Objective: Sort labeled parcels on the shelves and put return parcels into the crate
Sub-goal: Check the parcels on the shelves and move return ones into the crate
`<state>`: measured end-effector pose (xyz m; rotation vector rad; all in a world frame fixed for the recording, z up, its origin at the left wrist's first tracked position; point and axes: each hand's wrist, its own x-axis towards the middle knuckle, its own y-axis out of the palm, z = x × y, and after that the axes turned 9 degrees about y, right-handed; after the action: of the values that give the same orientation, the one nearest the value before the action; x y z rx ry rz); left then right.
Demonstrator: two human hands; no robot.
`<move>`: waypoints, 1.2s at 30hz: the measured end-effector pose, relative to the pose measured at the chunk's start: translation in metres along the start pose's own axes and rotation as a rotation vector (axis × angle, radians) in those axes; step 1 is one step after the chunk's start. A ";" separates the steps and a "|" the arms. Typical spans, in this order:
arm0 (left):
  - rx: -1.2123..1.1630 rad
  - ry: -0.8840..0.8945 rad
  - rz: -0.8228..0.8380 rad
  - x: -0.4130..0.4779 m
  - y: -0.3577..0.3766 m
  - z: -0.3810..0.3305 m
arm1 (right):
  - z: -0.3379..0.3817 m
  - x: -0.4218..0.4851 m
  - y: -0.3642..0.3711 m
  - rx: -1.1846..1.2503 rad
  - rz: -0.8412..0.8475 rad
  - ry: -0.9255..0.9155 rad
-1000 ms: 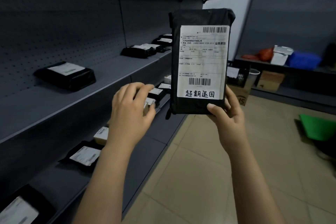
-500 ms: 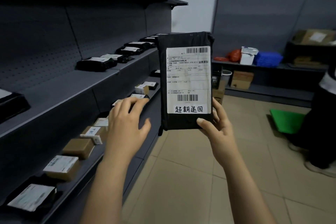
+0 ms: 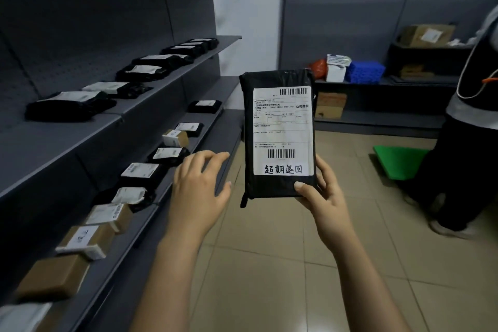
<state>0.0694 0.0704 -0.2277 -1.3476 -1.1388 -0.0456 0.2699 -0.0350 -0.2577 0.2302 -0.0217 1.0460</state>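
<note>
1. At the far left we see the grey metal shelving [image 3: 40,148]. Its middle shelf carries a row of black plastic-wrapped parcels [image 3: 70,106], each with a white label on top.
2. Its lower shelf carries brown cardboard boxes [image 3: 54,277] and more black labelled parcels.
3. Our left hand [image 3: 199,191] hovers palm down beside the lower shelf's edge. Its fingers are loosely spread, it holds nothing, and it is clear of the held parcel.
4. The flat black plastic parcel [image 3: 280,132] stands upright in the air over the tiled floor [image 3: 256,277]. Its white shipping label faces us, with handwritten characters along the foot.
5. Our right hand [image 3: 323,197] grips this parcel's lower right corner, thumb on the front and fingers behind.
6. On the far low shelf [image 3: 377,122] sits a blue plastic box [image 3: 365,71], just beside a white carton [image 3: 335,73].
7. A green flat mat [image 3: 398,162] lies on the floor.
8. A person [image 3: 463,156] stands at the right edge.
</note>
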 end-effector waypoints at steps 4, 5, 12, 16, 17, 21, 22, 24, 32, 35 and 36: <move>-0.030 0.048 0.019 0.055 0.035 0.045 | -0.009 0.066 0.019 0.012 -0.053 -0.008; -0.037 0.053 0.025 0.071 0.043 0.056 | -0.011 0.084 0.023 0.015 -0.066 -0.005; -0.074 0.131 0.079 0.160 0.105 0.122 | -0.036 0.188 0.045 0.056 -0.170 0.015; -0.106 0.126 0.142 0.193 0.153 0.146 | -0.055 0.236 0.038 0.071 -0.213 0.049; -0.110 0.129 0.158 0.202 0.165 0.150 | -0.059 0.249 0.035 0.073 -0.222 0.056; -0.125 0.124 0.194 0.245 0.220 0.166 | -0.079 0.310 0.018 0.076 -0.242 0.091; -0.128 0.124 0.200 0.257 0.234 0.168 | -0.084 0.328 0.012 0.072 -0.243 0.098; -0.133 0.128 0.209 0.286 0.263 0.172 | -0.089 0.367 -0.001 0.067 -0.244 0.110; -0.137 0.054 0.196 0.414 0.368 0.184 | -0.088 0.545 -0.062 0.102 -0.236 0.168; -0.123 0.043 0.200 0.452 0.400 0.192 | -0.091 0.603 -0.075 0.113 -0.238 0.185; -0.120 0.043 0.207 0.462 0.411 0.196 | -0.093 0.619 -0.077 0.115 -0.241 0.197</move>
<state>0.4341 0.6056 -0.2611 -1.5587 -0.9682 0.0077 0.6388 0.4756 -0.2839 0.2264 0.2395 0.8267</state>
